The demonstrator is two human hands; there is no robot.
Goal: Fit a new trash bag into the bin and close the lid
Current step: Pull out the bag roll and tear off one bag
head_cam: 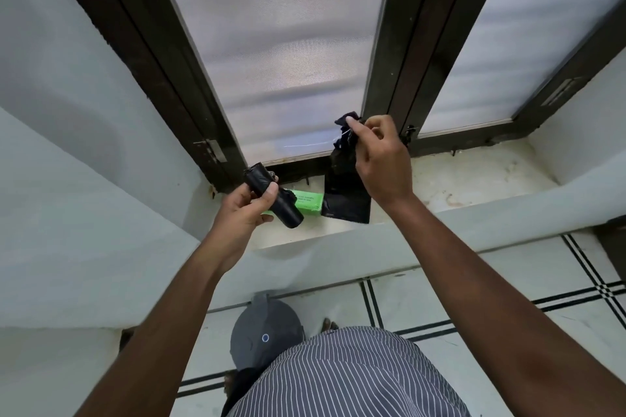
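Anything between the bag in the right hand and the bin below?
Yes. The bin on the floor has its grey lid down, covering the opening. The right hand pinches the folded black bag up at the window sill; the left hand grips the roll. The striped shirt hides part of the bin.

Both hands (244,210) (379,162) raised, fingers (354,125) pinching.

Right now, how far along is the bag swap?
Early. Done: a bag looks pulled off the roll, with no link visible between them. In hand: the left hand grips the roll of black bags; the right hand pinches a folded black bag hanging above the window sill. Left: unfold it, line the grey bin on the floor, whose lid appears closed, then shut it again.
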